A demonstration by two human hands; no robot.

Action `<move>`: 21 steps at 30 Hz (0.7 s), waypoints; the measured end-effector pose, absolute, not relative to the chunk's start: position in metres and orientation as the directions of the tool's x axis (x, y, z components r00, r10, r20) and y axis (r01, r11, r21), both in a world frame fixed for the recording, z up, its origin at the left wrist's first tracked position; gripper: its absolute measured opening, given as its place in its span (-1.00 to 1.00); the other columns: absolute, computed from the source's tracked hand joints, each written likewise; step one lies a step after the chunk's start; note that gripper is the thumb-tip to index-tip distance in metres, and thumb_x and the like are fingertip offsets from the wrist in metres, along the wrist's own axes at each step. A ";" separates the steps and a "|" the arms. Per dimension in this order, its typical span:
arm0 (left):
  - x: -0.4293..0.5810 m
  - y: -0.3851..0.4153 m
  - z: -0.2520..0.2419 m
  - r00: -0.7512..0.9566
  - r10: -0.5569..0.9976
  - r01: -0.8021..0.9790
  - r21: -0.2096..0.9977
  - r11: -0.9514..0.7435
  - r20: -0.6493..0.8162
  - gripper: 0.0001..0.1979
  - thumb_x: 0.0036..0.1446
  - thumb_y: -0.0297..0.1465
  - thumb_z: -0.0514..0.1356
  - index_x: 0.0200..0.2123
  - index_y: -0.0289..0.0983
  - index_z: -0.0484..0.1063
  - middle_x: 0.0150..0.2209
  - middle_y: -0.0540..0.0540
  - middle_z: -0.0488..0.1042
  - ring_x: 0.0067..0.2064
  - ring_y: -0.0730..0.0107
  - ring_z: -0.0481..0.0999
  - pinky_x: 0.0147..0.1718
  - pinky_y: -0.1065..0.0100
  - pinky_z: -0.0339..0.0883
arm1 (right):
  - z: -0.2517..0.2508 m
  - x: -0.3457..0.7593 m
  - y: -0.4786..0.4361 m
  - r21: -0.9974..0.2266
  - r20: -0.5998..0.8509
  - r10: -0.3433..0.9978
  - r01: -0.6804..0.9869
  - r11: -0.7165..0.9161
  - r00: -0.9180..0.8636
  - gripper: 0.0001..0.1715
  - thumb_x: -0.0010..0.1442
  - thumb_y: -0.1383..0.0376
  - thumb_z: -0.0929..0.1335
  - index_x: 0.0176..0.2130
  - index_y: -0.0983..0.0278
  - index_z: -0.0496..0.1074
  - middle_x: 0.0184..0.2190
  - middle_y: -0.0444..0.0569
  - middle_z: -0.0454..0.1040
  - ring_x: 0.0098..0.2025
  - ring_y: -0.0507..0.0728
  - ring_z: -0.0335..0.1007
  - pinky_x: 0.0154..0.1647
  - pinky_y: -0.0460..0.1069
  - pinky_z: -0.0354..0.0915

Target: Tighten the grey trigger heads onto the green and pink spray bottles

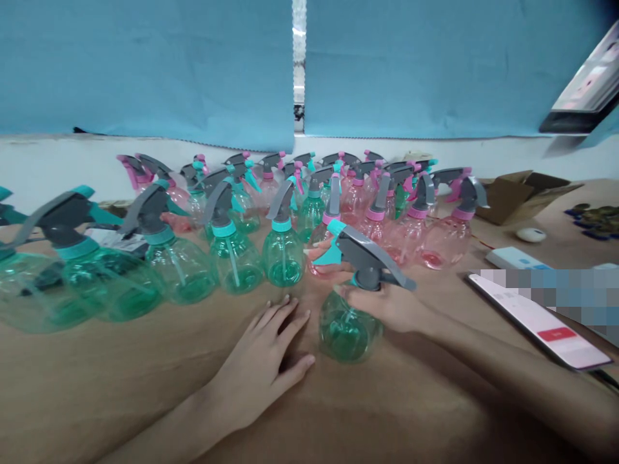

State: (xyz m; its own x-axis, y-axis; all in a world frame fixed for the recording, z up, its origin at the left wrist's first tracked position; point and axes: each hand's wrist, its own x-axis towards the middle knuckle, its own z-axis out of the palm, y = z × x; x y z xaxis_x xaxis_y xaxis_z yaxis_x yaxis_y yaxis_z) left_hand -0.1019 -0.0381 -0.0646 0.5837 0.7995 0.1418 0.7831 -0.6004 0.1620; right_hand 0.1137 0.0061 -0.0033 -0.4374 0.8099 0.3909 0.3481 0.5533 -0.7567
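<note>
My right hand [382,303] is wrapped round the neck of a green spray bottle [349,332]. This bottle stands upright, with a grey head and a turquoise trigger and nozzle pointing to the left. My left hand [268,351] lies palm down on the table, fingers spread, a little left of the bottle and apart from it. Just beyond the hands, another green spray bottle [284,258] faces me, with a turquoise collar. A pink spray bottle [325,248] stands partly hidden behind my right hand's fingers.
Several green spray bottles [178,270] line the left, several pink ones [442,241] the right, with more rows behind. A phone [536,319] lies on the wooden table [159,380] at right, near a white box [515,258], an open carton [517,196] and a white mouse-like object [530,234].
</note>
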 end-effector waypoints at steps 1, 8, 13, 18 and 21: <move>-0.102 -0.038 -0.065 0.584 0.800 0.784 0.160 -0.600 0.140 -0.43 0.24 -0.12 0.02 0.22 -0.26 0.08 0.25 -0.20 0.10 0.24 0.10 0.06 0.14 0.03 0.03 | -0.004 0.114 0.007 -0.777 0.383 0.810 0.319 0.542 -0.445 -0.74 -0.01 0.36 0.25 -0.30 0.15 0.44 -0.56 -0.17 0.40 -0.35 0.10 0.40 -0.22 0.02 0.35; -0.103 -0.039 -0.066 0.582 0.799 0.783 0.161 -0.601 0.152 -0.44 0.24 -0.11 0.02 0.22 -0.23 0.08 0.25 -0.19 0.11 0.24 0.09 0.07 0.13 0.04 0.04 | -0.001 0.113 0.005 -0.831 0.367 0.827 0.249 0.498 -0.426 -0.52 -0.04 0.37 0.25 -0.08 0.13 0.39 -0.32 -0.11 0.49 -0.31 0.10 0.43 -0.29 0.00 0.37; -0.102 -0.039 -0.065 0.581 0.800 0.786 0.153 -0.599 0.148 -0.44 0.24 -0.12 0.01 0.22 -0.24 0.09 0.25 -0.20 0.10 0.25 0.10 0.06 0.14 0.04 0.04 | 0.000 0.114 0.004 -0.838 0.359 0.833 0.248 0.486 -0.420 -0.54 -0.05 0.38 0.28 -0.10 0.12 0.39 -0.27 -0.11 0.50 -0.30 0.08 0.44 -0.27 -0.02 0.38; -0.102 -0.038 -0.065 0.584 0.798 0.781 0.164 -0.603 0.150 -0.44 0.24 -0.12 0.02 0.22 -0.24 0.08 0.25 -0.20 0.11 0.24 0.09 0.07 0.13 0.03 0.04 | -0.002 0.114 0.005 -0.840 0.379 0.815 0.206 0.501 -0.438 -0.53 -0.03 0.43 0.27 -0.10 0.11 0.39 -0.19 -0.13 0.48 -0.24 0.07 0.44 -0.23 -0.03 0.38; -0.103 -0.039 -0.066 0.581 0.797 0.779 0.170 -0.603 0.165 -0.44 0.23 -0.12 0.03 0.22 -0.23 0.08 0.24 -0.19 0.12 0.24 0.08 0.08 0.12 0.03 0.06 | -0.003 0.113 0.006 -0.851 0.375 0.815 0.184 0.492 -0.441 -0.50 -0.05 0.44 0.28 -0.09 0.10 0.38 -0.14 -0.14 0.47 -0.25 0.07 0.45 -0.28 -0.04 0.38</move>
State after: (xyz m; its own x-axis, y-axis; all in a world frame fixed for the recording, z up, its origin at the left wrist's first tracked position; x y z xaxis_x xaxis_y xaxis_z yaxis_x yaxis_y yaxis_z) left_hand -0.1027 -0.0386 -0.0659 0.5809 0.7971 0.1651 0.7792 -0.6032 0.1704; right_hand 0.1135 0.0062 -0.0027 -0.4415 0.8150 0.3754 0.1839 0.4917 -0.8511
